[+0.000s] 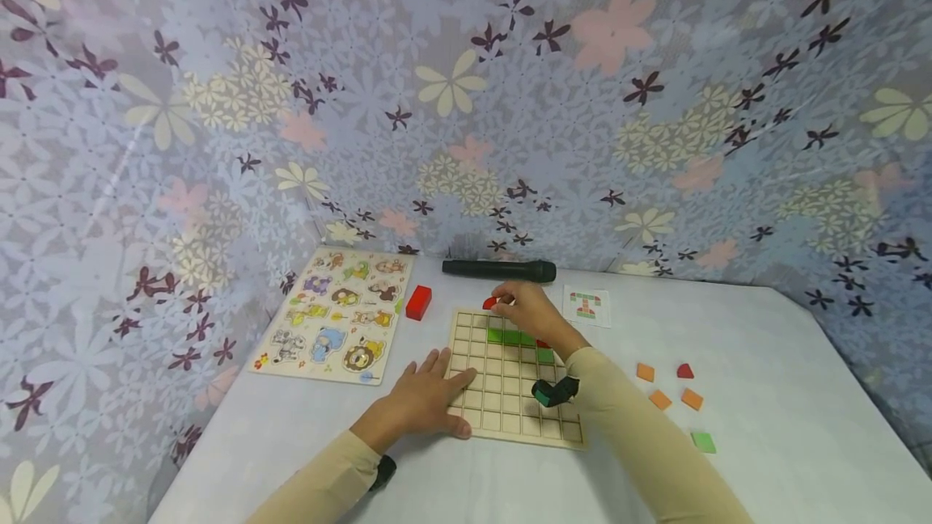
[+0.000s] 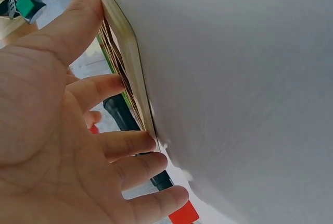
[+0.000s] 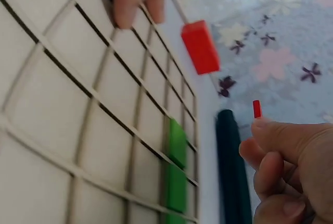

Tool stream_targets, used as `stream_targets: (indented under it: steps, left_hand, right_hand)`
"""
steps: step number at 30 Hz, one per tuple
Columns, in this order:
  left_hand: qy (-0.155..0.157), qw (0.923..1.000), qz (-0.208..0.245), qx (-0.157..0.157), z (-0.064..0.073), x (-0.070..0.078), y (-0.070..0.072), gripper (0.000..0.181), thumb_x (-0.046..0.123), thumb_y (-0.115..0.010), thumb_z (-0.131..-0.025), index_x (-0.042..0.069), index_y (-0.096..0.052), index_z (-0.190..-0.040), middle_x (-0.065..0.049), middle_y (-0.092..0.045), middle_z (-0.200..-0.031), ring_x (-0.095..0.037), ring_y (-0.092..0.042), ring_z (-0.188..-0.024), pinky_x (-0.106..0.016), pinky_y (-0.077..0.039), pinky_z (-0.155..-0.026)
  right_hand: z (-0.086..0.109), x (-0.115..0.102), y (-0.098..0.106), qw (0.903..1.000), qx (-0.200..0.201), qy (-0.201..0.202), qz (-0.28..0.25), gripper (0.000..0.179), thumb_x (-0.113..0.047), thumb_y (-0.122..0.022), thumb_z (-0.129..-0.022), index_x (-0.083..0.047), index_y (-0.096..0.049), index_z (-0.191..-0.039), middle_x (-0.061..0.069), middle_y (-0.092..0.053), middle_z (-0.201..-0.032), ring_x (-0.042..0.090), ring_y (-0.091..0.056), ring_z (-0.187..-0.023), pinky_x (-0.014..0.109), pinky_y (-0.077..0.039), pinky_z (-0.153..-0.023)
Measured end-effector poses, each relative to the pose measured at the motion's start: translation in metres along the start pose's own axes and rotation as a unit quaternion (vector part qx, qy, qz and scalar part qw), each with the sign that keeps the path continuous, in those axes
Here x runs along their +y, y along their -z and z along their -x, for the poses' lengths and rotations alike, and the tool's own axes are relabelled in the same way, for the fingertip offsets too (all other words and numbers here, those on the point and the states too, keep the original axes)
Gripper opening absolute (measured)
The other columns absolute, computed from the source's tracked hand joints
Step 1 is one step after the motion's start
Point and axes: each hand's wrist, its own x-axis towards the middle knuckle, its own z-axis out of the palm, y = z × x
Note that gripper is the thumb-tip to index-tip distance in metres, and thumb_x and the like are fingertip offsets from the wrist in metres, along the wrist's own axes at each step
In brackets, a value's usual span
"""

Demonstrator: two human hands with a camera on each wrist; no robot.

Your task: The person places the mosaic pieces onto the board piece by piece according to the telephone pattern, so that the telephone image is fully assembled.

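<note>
A right hand (image 1: 535,315) pinched a red piece (image 1: 489,303) in its grip near the far edge of a gridded board (image 1: 512,386), while the left hand (image 1: 422,396), fingers spread and grasping nothing, touched the board's left edge. A loose pinch could have dropped the piece; a low wrist could have nudged the green tiles (image 1: 517,338). A black microphone (image 1: 495,269) lay beyond, a red block (image 1: 418,302) to the left; the right sleeve (image 1: 626,427) hid part of the board.

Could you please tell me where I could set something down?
Bare table lies right of the loose tiles, and between the puzzle and left sleeve. The far edge of the grid is crowded, near the right hand, its red piece and the microphone.
</note>
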Motion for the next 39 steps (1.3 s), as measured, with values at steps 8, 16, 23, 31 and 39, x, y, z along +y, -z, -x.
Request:
stream_targets:
  steps: [8,16,23,31,39]
  left_hand:
    - [0.0,0.9999,-0.01,-0.004,-0.002,-0.001,0.0,0.091,0.062,-0.078,-0.078,0.029,-0.043,-0.156,-0.023,-0.024,-0.166,-0.042,-0.025,-0.152,-0.063,-0.029,-0.117]
    - [-0.003,0.9999,-0.017,0.002,-0.001,-0.002,0.001,0.092,0.063,-0.077,-0.078,0.028,-0.043,-0.156,-0.024,-0.024,-0.166,-0.043,-0.025,-0.152,-0.064,-0.03,-0.116]
    - [-0.001,0.9999,-0.017,0.003,-0.002,-0.003,0.001,0.092,0.063,-0.077,-0.078,0.028,-0.044,-0.156,-0.023,-0.025,-0.166,-0.043,-0.026,-0.152,-0.064,-0.031,-0.116]
    - [0.004,1.0,-0.008,-0.003,-0.003,-0.006,0.0,0.092,0.063,-0.077,-0.078,0.03,-0.043,-0.156,-0.021,-0.023,-0.167,-0.041,-0.024,-0.153,-0.064,-0.029,-0.117]
    - [-0.001,1.0,0.0,-0.005,-0.001,-0.004,-0.002,0.092,0.063,-0.077,-0.078,0.03,-0.042,-0.156,-0.022,-0.023,-0.166,-0.042,-0.024,-0.153,-0.064,-0.028,-0.117]
  right_hand:
    - [0.001,-0.002,-0.026,0.9981,-0.047,0.009,0.038,0.024,-0.018,-0.072,-0.096,-0.006,-0.072,-0.117,0.001,-0.07,-0.094,0.01,-0.06,-0.078,0.033,-0.053,-0.074]
    - [-0.001,-0.003,-0.031,0.9955,-0.052,0.006,0.079,0.019,-0.016,-0.076,-0.092,-0.01,-0.075,-0.11,-0.001,-0.068,-0.091,0.01,-0.059,-0.078,0.034,-0.053,-0.075]
    - [0.001,-0.009,-0.031,0.9927,-0.059,0.003,0.105,0.019,-0.014,-0.076,-0.091,-0.01,-0.075,-0.109,0.0,-0.069,-0.091,0.012,-0.06,-0.079,0.036,-0.053,-0.075]
    - [0.002,-0.015,-0.03,0.9879,-0.06,-0.004,0.143,0.021,-0.018,-0.076,-0.091,-0.01,-0.076,-0.111,0.002,-0.068,-0.094,0.017,-0.064,-0.084,0.041,-0.055,-0.081]
    - [0.027,-0.006,-0.003,0.9997,-0.008,-0.012,0.02,0.038,-0.02,-0.068,-0.098,-0.004,-0.065,-0.132,0.008,-0.066,-0.106,0.018,-0.057,-0.072,0.037,-0.05,-0.067]
